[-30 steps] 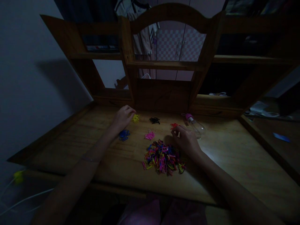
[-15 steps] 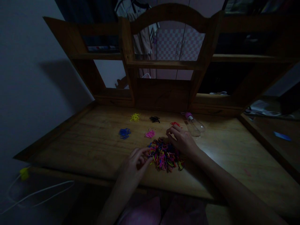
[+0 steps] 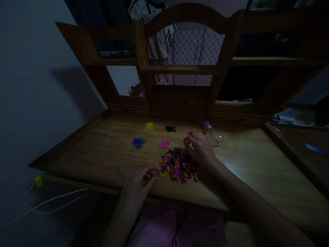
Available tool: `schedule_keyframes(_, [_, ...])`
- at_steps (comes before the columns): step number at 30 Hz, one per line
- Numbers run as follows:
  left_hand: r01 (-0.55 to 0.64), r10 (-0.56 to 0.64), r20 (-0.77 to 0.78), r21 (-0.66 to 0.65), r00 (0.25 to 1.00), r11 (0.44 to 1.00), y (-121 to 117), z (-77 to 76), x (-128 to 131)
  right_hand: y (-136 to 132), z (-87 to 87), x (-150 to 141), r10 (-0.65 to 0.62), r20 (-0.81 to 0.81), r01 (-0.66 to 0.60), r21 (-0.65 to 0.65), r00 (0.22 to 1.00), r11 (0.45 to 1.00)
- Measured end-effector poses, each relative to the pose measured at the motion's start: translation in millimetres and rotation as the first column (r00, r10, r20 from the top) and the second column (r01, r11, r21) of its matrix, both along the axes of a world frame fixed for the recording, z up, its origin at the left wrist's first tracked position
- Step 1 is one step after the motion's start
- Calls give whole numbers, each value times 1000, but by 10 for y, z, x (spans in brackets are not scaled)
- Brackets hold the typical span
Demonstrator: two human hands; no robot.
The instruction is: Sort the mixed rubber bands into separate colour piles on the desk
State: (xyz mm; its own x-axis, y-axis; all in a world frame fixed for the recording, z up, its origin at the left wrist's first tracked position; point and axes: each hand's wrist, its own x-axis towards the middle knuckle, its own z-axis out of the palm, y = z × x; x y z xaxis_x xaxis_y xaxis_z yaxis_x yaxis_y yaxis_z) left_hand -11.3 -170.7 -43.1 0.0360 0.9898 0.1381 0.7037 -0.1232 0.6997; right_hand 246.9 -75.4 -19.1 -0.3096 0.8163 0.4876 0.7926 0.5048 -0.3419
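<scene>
A heap of small thin coloured loops (image 3: pixel 177 166), resembling rubber bands or paper clips, lies on the wooden desk (image 3: pixel 97 154). At its left edge is my left hand (image 3: pixel 140 180), fingertips pinched together at a small pink loop (image 3: pixel 158 172). My right hand (image 3: pixel 202 149) hovers over the heap's upper right, thumb and fingers curled together; what they hold, if anything, cannot be made out. Beyond the heap are sorted piles: blue (image 3: pixel 138 142), yellow (image 3: pixel 149 126), pink (image 3: pixel 165 143), black (image 3: pixel 170 128) and red (image 3: pixel 190 132), the last partly hidden by my right hand.
A clear bottle (image 3: pixel 215 137) with a purple cap lies on its side right of the red pile. A wooden shelf unit (image 3: pixel 180 69) rises along the desk's back. A white cable (image 3: pixel 59 196) hangs at the lower left, beside the wall (image 3: pixel 31 103).
My left hand has drawn back a little left from the heap, its thumb and fingers closing at the pink loop. My right hand has barely moved. The view has shifted slightly.
</scene>
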Motion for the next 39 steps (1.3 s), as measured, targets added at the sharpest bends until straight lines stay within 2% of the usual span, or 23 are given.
schedule_keyframes(3, [8, -9, 32, 33, 999, 999, 25, -43, 69, -8, -7, -10, 25, -69, -28, -35, 997, 999])
schedule_keyframes(6, [17, -19, 58, 27, 998, 999, 33, -24, 136, -21, 9, -20, 125, -166, -141, -86, 978, 986])
schedule_keyframes(9, [23, -23, 108, -3, 994, 1000, 64, 29, 174, -33, 31, -35, 238, -265, -286, -160, 934, 945])
schedule_keyframes(13, [-55, 45, 147, 63, 988, 997, 175, 69, 197, -44, 31, -55, 268, -330, -361, -264, 905, 894])
schedule_keyframes(18, [5, -15, 238, 43, 971, 999, 307, 7, 261, -57, 16, -61, 267, -387, -402, -329, 883, 854])
schedule_keyframes(25, [28, -42, 173, 84, 984, 996, 330, -93, 321, -65, 18, -53, 247, -456, -430, -357, 855, 829])
schedule_keyframes(31, [58, -73, 99, 141, 992, 988, 303, -69, 326, -60, 22, -53, 214, -533, -453, -371, 819, 810])
schedule_keyframes(39, [63, -79, 116, 135, 990, 989, 273, -39, 335, -31, -2, -66, 194, -510, -426, -390, 838, 816])
